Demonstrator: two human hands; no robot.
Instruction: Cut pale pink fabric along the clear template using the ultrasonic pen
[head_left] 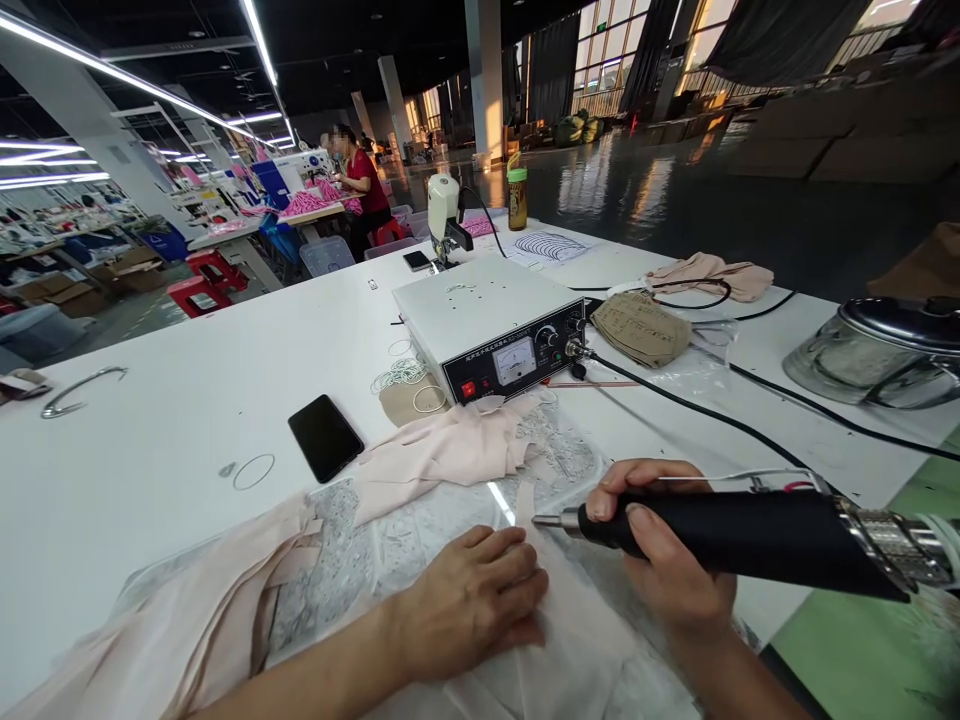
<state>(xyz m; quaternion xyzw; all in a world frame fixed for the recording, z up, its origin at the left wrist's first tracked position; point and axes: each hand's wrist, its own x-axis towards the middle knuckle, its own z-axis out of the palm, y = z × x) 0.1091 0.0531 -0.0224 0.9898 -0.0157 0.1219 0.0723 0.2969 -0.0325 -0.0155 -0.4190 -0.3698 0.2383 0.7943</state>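
My left hand presses down with curled fingers on a pale pink fabric piece, which lies on a clear, scratched plastic sheet. My right hand is wrapped round the black handle of an ultrasonic cutter. Its metal tip points left and is at the fabric's narrow upper end, just beyond my left fingers; whether it touches cannot be made out. More pale pink fabric strips lie beyond my hands, and a pile of long fabric strips is at the left.
Behind stands a white generator box with a dial, its black cable running right. A phone, thin loops, brown card pieces and a glass pot lie or stand around. Farther off, a person sits at a sewing machine.
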